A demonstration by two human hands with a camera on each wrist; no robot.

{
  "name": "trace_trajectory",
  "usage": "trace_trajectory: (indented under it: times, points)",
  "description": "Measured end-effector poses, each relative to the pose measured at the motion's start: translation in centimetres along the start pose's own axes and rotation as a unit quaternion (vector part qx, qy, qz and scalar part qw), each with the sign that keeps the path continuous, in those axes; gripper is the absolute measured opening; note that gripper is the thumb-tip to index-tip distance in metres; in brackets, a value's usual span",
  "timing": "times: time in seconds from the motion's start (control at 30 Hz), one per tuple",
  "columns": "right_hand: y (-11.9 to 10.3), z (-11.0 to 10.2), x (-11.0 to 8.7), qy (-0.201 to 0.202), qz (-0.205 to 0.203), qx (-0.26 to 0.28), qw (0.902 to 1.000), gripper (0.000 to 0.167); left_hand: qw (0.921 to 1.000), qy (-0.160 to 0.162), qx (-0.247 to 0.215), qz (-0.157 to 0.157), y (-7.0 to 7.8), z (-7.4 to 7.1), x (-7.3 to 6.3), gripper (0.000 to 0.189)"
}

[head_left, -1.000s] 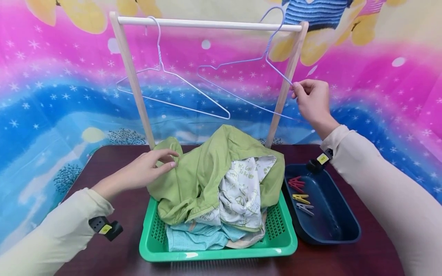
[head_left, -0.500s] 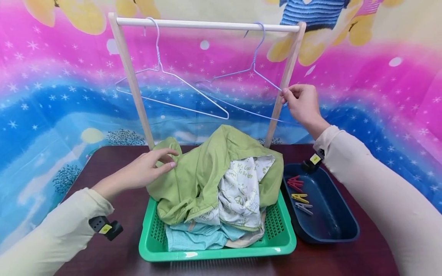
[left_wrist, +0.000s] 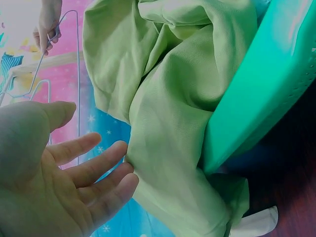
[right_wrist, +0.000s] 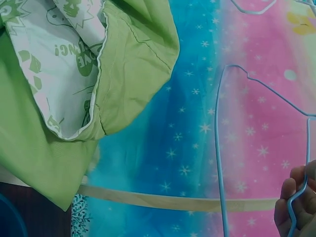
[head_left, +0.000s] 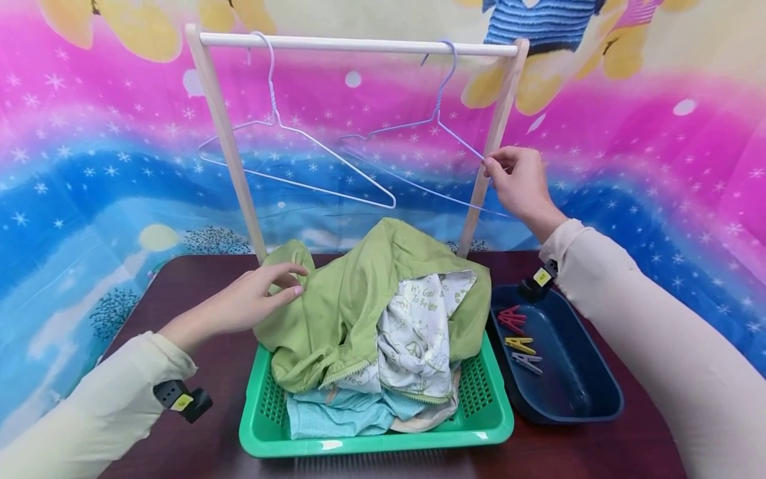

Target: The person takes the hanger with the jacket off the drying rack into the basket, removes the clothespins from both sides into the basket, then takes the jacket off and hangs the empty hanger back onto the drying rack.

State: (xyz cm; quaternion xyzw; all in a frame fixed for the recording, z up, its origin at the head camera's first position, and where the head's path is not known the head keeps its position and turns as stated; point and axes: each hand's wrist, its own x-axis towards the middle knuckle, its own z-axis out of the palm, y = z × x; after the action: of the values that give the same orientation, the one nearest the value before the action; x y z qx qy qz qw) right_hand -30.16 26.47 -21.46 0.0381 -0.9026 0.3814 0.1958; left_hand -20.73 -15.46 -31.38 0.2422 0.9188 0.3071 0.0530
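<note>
My right hand (head_left: 519,181) pinches the right shoulder of a lavender wire hanger (head_left: 439,106), whose hook sits over the rack's white rail (head_left: 359,44). In the right wrist view the fingers (right_wrist: 285,197) curl round that wire. My left hand (head_left: 254,296) lies relaxed at the left side of a green jacket (head_left: 353,286), fingers spread and fingertips right at the cloth in the left wrist view. The jacket is heaped in a green basket (head_left: 377,444), its white printed lining (head_left: 415,332) showing. A second, paler wire hanger (head_left: 317,189) hangs at the rail's left end.
Under the jacket lie light-blue cloth (head_left: 335,416) and beige cloth (head_left: 427,419). Right of the basket, a dark blue tray (head_left: 574,372) holds red, yellow and grey clothespins (head_left: 519,344). Wooden rack posts (head_left: 230,143) rise behind the basket. A patterned backdrop (head_left: 90,166) hangs behind the table.
My right hand has moved left and slightly down with the lavender hanger, whose hook has dropped from above the rail onto it. The left hand has hardly moved.
</note>
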Motion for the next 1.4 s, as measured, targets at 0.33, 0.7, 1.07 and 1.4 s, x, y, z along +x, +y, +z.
trace_trajectory:
  times: [0.33, 0.7, 1.07, 1.4]
  points:
    - [0.4, 0.1, -0.6, 0.01, 0.0, 0.002, 1.0, 0.041, 1.0, 0.003, -0.003, -0.002, -0.1, -0.1, 0.0, 0.04]
    - [1.0, -0.2, -3.3, 0.049, -0.097, 0.003, 0.994, 0.045, 0.9997, 0.011, -0.007, -0.021, -0.5, -0.7, -0.1, 0.041]
    - [3.2, -0.1, -8.4, 0.024, -0.254, -0.077, 0.9637, 0.02, 0.9976, 0.045, 0.011, -0.051, -2.7, -1.1, 0.2, 0.049]
    - [7.2, 1.3, -9.0, -0.156, -0.118, -0.1, 0.9756, 0.039, 0.9944, 0.013, -0.013, -0.104, -6.0, -1.0, 1.0, 0.069]
